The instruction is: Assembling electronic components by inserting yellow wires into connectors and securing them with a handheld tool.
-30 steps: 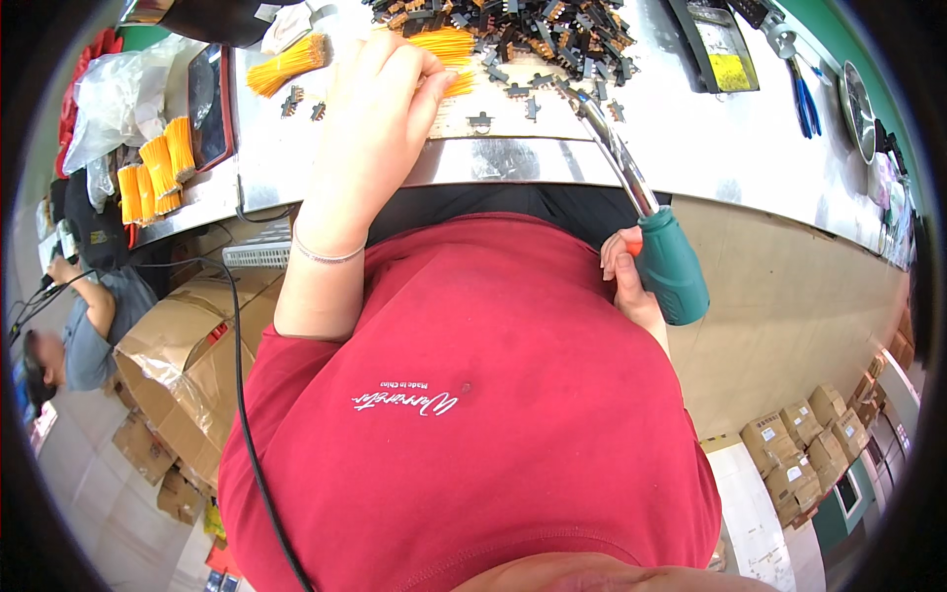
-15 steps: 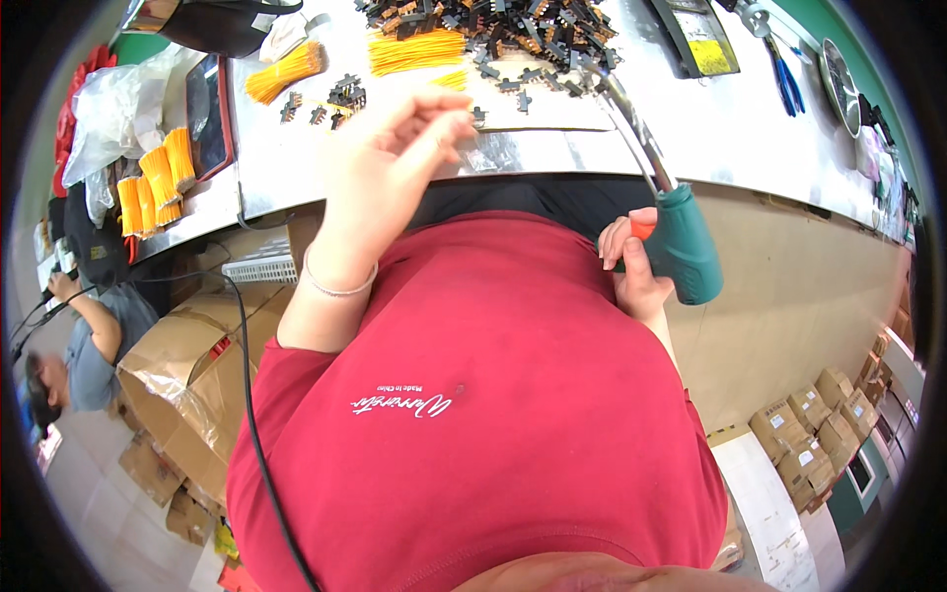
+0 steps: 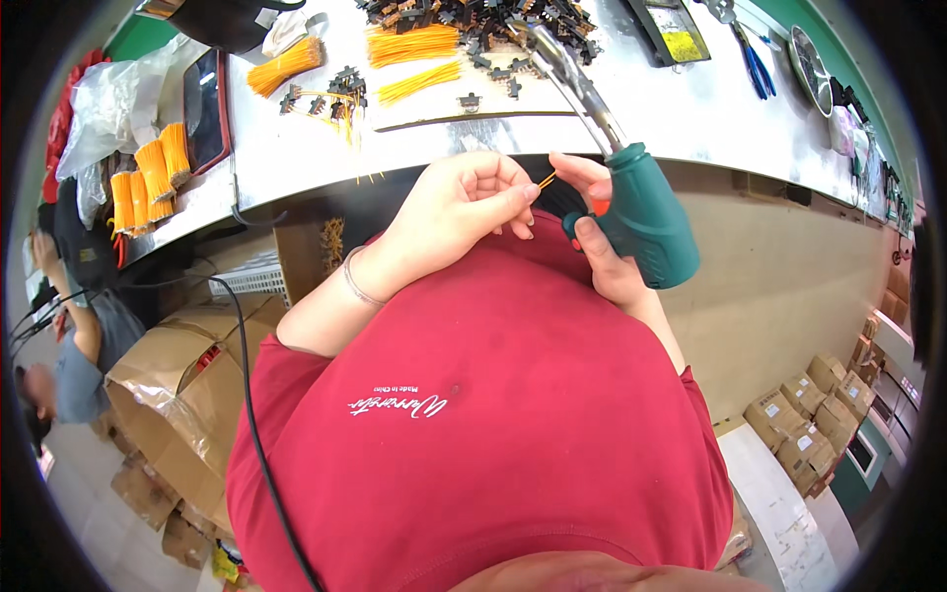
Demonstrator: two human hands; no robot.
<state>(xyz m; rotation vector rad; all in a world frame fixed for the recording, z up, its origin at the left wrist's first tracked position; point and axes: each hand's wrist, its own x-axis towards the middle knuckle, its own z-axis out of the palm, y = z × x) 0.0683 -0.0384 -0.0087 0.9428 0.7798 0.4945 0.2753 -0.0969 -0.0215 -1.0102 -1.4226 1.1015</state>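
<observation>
Now the thin yellow wire (image 3: 546, 180) sits pinched between the fingertips of the left hand (image 3: 464, 202), just in front of the red shirt and below the edge of the white workbench (image 3: 691, 128). A second ago that hand was up on the bench among the parts; it has since drawn back to the body with the wire, so a fresh piece appears to be in hand. The right hand (image 3: 602, 237) is clenched around the green handle of the soldering iron (image 3: 641, 212), which has swung closer too, its metal barrel pointing up over the bench edge and its thumb nearly touching the wire's free end.

On the bench lie bundles of yellow wires (image 3: 414, 44) beside a heap of small dark connectors (image 3: 473, 18). Farther left, orange wire bundles (image 3: 148, 173) rest near a clear plastic bag (image 3: 109, 109), whose contents I cannot make out. Below the bench stands an open cardboard box (image 3: 168, 395); more closed cartons (image 3: 809, 424) are stacked on the floor to the right.
</observation>
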